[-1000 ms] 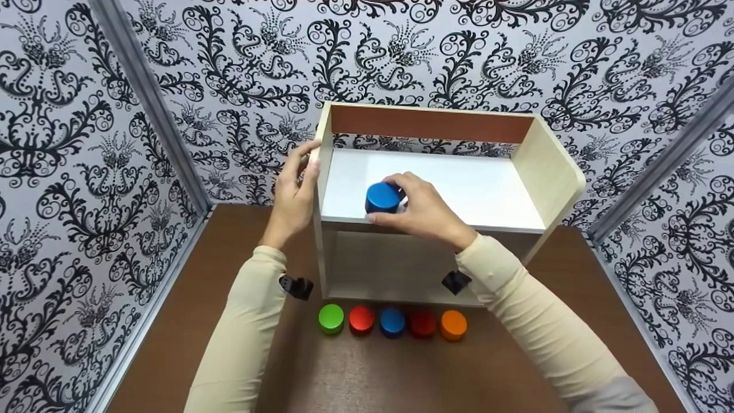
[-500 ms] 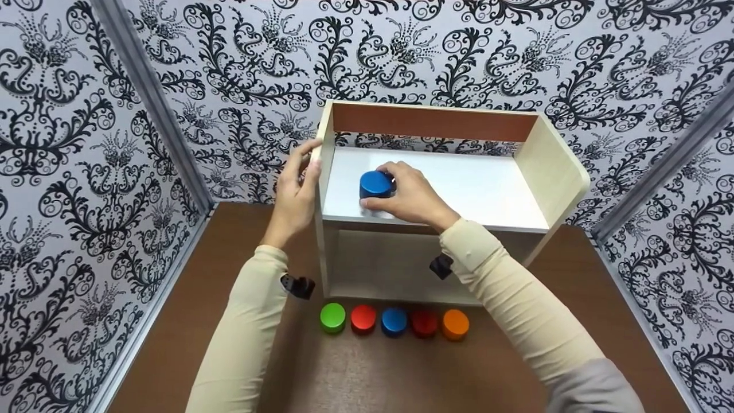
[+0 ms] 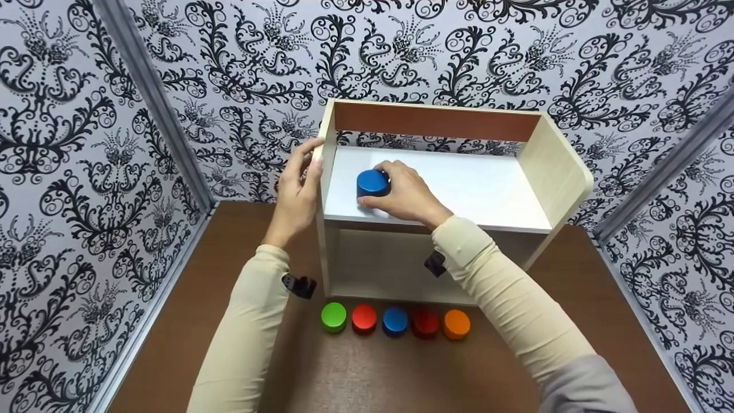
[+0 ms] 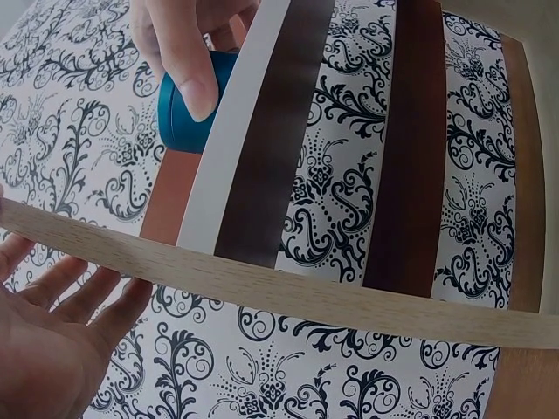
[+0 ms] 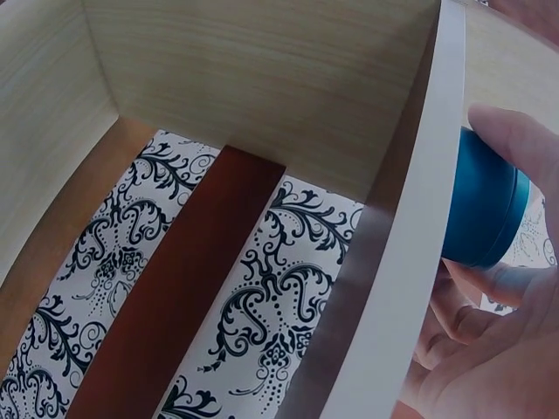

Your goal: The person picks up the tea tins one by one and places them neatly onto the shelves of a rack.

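In the head view my right hand (image 3: 404,192) grips a blue round canister (image 3: 372,182) between thumb and fingers. The canister is upright at the left part of the white upper board (image 3: 447,178) of a small wooden shelf unit, its base appearing to meet the board. A seam runs round the canister (image 5: 489,205) in the right wrist view. My left hand (image 3: 295,192) touches the front edge of the unit's left side panel (image 3: 327,155), its fingers loosely extended. In the left wrist view, the fingers of that hand (image 4: 61,332) lie against the panel's outer side.
Before the unit, a row of round canisters stands on the brown table (image 3: 367,378): green (image 3: 334,317), red (image 3: 364,319), blue (image 3: 395,320), dark red (image 3: 425,323) and orange (image 3: 456,324). A reddish-brown rail (image 3: 436,120) crosses the unit's back. Patterned walls enclose the table.
My right hand has carried the blue canister left and farther back over the upper board, slowing in the last half second. The left hand keeps its place on the side panel.
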`<state>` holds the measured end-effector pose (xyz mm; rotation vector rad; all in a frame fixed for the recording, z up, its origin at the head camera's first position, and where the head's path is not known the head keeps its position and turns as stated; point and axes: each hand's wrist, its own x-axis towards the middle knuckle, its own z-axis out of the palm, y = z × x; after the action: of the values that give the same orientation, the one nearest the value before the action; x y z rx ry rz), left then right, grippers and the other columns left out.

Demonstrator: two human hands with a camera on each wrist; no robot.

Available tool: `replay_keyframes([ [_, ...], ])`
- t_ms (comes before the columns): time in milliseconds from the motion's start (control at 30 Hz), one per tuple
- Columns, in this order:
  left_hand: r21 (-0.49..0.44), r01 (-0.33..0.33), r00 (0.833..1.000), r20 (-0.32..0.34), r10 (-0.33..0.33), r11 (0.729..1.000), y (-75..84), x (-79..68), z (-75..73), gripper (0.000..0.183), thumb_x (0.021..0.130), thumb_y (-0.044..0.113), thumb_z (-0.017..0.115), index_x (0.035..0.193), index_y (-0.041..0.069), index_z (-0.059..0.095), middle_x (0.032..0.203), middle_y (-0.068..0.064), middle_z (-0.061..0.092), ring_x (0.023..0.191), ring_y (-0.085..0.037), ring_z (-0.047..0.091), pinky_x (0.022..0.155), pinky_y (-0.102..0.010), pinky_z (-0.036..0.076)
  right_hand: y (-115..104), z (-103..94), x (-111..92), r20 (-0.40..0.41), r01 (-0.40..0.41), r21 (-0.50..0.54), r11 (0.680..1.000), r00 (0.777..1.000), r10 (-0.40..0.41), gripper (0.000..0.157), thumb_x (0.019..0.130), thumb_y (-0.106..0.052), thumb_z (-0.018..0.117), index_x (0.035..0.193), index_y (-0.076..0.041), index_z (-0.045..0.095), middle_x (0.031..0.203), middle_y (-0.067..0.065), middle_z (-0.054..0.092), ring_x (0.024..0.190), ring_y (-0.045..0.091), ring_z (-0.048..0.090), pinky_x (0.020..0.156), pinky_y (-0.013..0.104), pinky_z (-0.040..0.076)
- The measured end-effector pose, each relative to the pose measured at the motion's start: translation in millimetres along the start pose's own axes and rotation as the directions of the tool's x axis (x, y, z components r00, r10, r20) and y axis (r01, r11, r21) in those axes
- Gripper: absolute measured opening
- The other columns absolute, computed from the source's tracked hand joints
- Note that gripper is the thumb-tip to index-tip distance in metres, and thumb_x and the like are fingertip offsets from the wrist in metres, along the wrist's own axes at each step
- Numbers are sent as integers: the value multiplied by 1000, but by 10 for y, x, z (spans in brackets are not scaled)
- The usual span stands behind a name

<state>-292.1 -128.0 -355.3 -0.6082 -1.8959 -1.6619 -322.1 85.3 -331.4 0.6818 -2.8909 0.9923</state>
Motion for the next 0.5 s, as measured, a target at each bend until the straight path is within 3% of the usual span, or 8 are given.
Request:
replay_keyframes([
  [500, 2, 19, 1000, 3, -19, 1000, -5, 0, 5, 38, 107, 14, 44, 142, 0, 50, 130, -28, 55, 110, -44, 56, 91, -58, 50, -13, 16, -36, 3, 2, -23, 1000, 1000, -2, 71, 85, -43, 81, 139, -5, 53, 132, 13, 56, 124, 31, 51, 107, 47, 44],
])
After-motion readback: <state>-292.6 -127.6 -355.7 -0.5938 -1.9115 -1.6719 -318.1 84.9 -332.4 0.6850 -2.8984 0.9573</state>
